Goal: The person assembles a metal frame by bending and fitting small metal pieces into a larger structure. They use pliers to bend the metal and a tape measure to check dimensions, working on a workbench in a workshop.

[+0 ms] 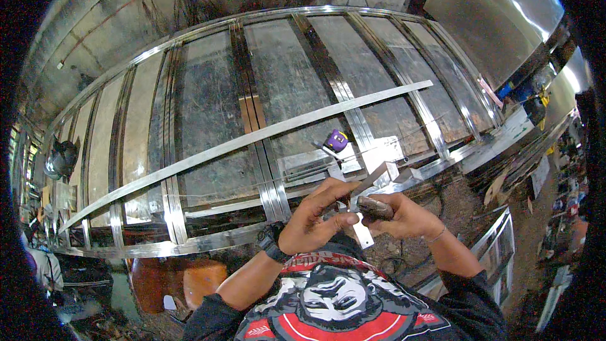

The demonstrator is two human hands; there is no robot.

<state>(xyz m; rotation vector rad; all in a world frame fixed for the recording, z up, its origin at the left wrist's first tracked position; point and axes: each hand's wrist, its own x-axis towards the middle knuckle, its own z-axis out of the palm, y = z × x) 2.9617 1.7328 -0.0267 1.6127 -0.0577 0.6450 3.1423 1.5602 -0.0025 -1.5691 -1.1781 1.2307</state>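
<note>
Close in front of my chest, my left hand pinches a small pale metal plate with a hole near its lower end. Beside it, my right hand is closed around a worn, dark brown, stubby object whose kind I cannot make out. It lies against or just over the plate's upper part; my fingers hide the contact. Just beyond my hands, a short square metal tube sticks up at the near edge of the frame. A purple and yellow tape measure rests a little farther off.
A large metal frame with several crossbars spreads ahead of me. One long metal bar lies diagonally across it. Sheet metal leans at the far right. Wooden boards and scrap are piled at the right; an orange container stands below left.
</note>
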